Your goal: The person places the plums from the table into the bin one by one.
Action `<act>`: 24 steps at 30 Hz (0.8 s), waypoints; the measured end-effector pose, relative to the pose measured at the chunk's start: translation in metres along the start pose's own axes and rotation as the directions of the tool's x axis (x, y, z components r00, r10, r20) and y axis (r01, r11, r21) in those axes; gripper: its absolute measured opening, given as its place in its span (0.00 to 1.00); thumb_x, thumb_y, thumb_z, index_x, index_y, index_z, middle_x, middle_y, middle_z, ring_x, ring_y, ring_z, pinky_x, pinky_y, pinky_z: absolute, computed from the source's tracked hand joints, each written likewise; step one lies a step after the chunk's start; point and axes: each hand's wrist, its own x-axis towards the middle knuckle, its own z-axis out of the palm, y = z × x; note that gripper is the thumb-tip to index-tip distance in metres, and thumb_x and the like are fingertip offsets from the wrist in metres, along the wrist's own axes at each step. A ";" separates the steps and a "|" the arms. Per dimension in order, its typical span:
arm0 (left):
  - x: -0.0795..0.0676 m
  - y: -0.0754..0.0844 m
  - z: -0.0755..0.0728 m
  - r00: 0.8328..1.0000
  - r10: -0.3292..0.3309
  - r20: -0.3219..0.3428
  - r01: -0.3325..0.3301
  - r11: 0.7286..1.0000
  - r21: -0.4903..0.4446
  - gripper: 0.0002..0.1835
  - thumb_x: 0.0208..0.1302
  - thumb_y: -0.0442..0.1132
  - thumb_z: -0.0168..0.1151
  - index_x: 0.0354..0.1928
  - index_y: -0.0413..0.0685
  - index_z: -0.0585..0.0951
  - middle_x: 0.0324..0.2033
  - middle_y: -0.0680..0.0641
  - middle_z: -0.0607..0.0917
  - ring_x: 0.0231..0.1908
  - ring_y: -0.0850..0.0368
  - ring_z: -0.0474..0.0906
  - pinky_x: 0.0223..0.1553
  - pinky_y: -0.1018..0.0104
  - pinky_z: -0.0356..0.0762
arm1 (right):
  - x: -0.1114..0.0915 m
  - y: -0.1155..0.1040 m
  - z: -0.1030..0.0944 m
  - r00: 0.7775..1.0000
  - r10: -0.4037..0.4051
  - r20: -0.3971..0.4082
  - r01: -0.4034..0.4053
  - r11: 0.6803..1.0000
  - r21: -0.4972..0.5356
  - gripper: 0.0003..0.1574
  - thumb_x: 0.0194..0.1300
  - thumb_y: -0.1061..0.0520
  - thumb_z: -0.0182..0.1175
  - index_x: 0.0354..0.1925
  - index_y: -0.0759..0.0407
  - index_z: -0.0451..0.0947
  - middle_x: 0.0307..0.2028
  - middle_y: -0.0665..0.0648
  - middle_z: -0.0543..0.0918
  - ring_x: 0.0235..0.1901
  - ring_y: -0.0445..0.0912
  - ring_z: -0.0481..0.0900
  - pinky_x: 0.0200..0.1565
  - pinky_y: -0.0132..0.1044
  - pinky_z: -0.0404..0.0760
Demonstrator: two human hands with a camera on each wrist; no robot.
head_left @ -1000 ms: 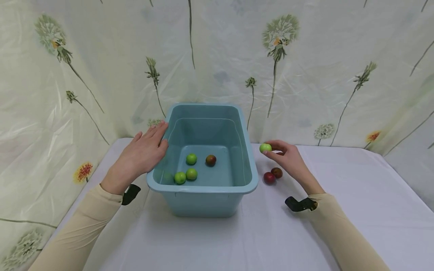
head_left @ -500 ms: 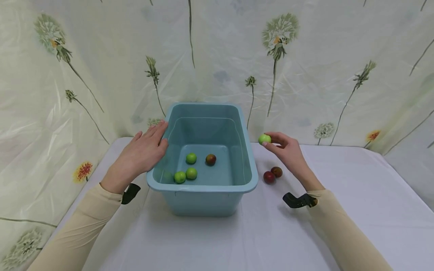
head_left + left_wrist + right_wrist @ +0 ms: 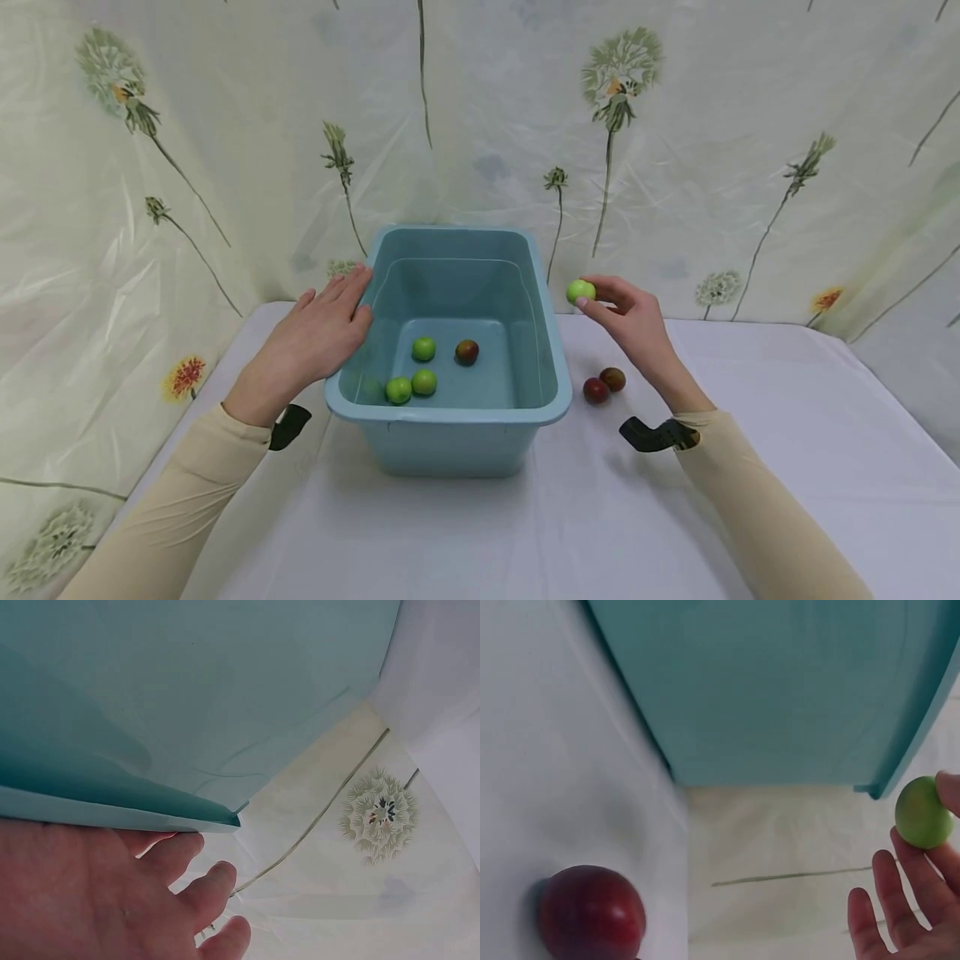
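My right hand (image 3: 632, 323) pinches a green plum (image 3: 581, 291) between thumb and fingers, raised to the right of a light blue plastic tub (image 3: 450, 415). In the right wrist view the same plum (image 3: 922, 813) shows at the fingertips, near the tub's rim. My left hand (image 3: 311, 333) rests on the tub's left rim, its fingers extended; the left wrist view has those fingers (image 3: 206, 896) below the rim's edge. Inside the tub lie several plums: green ones, such as this green plum (image 3: 423, 348), and one reddish-brown plum (image 3: 467, 352).
Two dark plums, a red plum (image 3: 596, 391) and a browner plum (image 3: 612, 379), lie together on the white tablecloth (image 3: 465, 533) right of the tub. A dandelion-patterned curtain (image 3: 480, 125) hangs behind and along the left side.
My right hand has lifted the green plum higher and slightly left, away from the two dark plums. The left hand stays on the tub's rim.
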 end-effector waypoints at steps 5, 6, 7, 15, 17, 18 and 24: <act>-0.001 -0.001 0.001 1.000 0.014 -0.008 -0.014 1.000 0.016 0.30 0.78 0.41 0.31 0.77 0.37 0.50 0.76 0.39 0.49 0.74 0.39 0.45 0.68 0.36 0.44 | 0.003 -0.009 0.000 1.000 -0.022 -0.010 0.023 0.999 0.036 0.25 0.70 0.55 0.61 0.61 0.65 0.75 0.52 0.61 0.80 0.52 0.49 0.76 0.48 0.29 0.78; -0.001 -0.001 0.001 1.000 0.019 -0.010 -0.019 1.000 0.020 0.30 0.78 0.41 0.32 0.77 0.37 0.50 0.76 0.39 0.49 0.74 0.38 0.46 0.68 0.36 0.45 | 0.003 -0.011 0.000 1.000 -0.025 -0.011 0.025 0.999 0.044 0.24 0.70 0.56 0.61 0.61 0.65 0.75 0.52 0.61 0.80 0.52 0.49 0.77 0.48 0.29 0.78; -0.001 -0.001 0.001 1.000 0.022 -0.012 -0.022 0.999 0.024 0.30 0.78 0.41 0.32 0.77 0.37 0.50 0.76 0.39 0.49 0.74 0.38 0.46 0.68 0.36 0.45 | 0.004 -0.012 0.000 0.999 -0.029 -0.014 0.030 0.999 0.045 0.24 0.70 0.56 0.61 0.61 0.65 0.75 0.52 0.61 0.80 0.52 0.49 0.77 0.48 0.29 0.78; -0.001 0.000 0.000 1.000 0.013 -0.012 -0.013 1.000 0.011 0.30 0.78 0.42 0.32 0.77 0.37 0.50 0.76 0.39 0.49 0.74 0.38 0.46 0.68 0.35 0.45 | 0.010 -0.029 0.000 0.996 -0.088 -0.028 0.089 0.995 0.043 0.23 0.70 0.58 0.60 0.59 0.67 0.76 0.50 0.60 0.80 0.51 0.47 0.78 0.51 0.30 0.77; 0.000 0.000 0.000 1.000 -0.004 -0.009 0.004 1.000 -0.017 0.30 0.78 0.43 0.31 0.77 0.39 0.49 0.76 0.40 0.49 0.74 0.39 0.45 0.68 0.36 0.44 | 0.012 -0.033 0.001 0.995 -0.097 -0.024 0.098 0.993 0.059 0.23 0.70 0.58 0.61 0.59 0.67 0.76 0.50 0.60 0.81 0.50 0.47 0.78 0.51 0.31 0.78; 0.000 0.000 0.001 1.000 -0.007 -0.007 0.007 1.000 -0.022 0.30 0.78 0.43 0.31 0.77 0.39 0.49 0.76 0.40 0.49 0.74 0.39 0.44 0.68 0.36 0.43 | 0.013 -0.034 0.001 0.995 -0.101 -0.021 0.102 0.993 0.067 0.23 0.70 0.58 0.61 0.59 0.66 0.76 0.50 0.59 0.81 0.50 0.47 0.78 0.51 0.31 0.78; 0.000 0.000 0.001 1.000 -0.016 -0.007 0.016 0.999 -0.036 0.30 0.78 0.44 0.30 0.77 0.40 0.49 0.76 0.41 0.48 0.74 0.40 0.44 0.69 0.37 0.43 | 0.019 -0.041 0.004 0.991 -0.136 -0.017 0.137 0.987 0.084 0.23 0.70 0.57 0.61 0.60 0.66 0.76 0.49 0.59 0.81 0.49 0.48 0.79 0.50 0.32 0.78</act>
